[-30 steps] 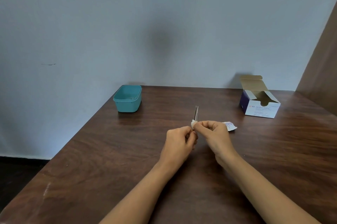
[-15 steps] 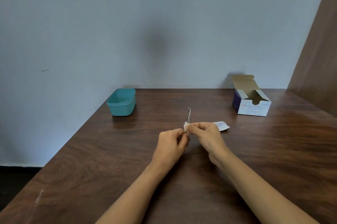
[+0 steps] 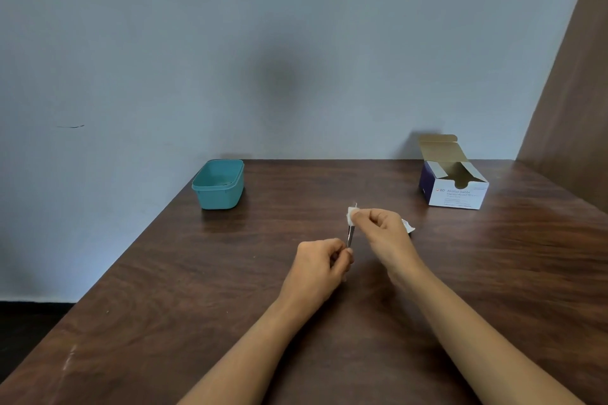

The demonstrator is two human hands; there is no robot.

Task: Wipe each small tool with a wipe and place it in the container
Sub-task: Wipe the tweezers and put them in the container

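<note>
My left hand [image 3: 324,264] pinches the lower end of a thin metal tool [image 3: 349,237] and holds it upright over the middle of the table. My right hand [image 3: 383,230] pinches a small white wipe [image 3: 351,216] folded round the tool's upper end, so the tip is mostly hidden. A teal plastic container [image 3: 218,185] stands open at the far left of the table, well away from both hands.
An open white-and-purple box of alcohol swabs [image 3: 455,189] stands at the far right. A torn wipe wrapper [image 3: 408,226] lies just behind my right hand. The brown wooden table [image 3: 197,289] ends at a pale wall [image 3: 98,174] on the left and at the back.
My right hand slid the wipe up the tool from its base to its tip. My left hand stayed at the lower end, and more of the shaft now shows between the hands.
</note>
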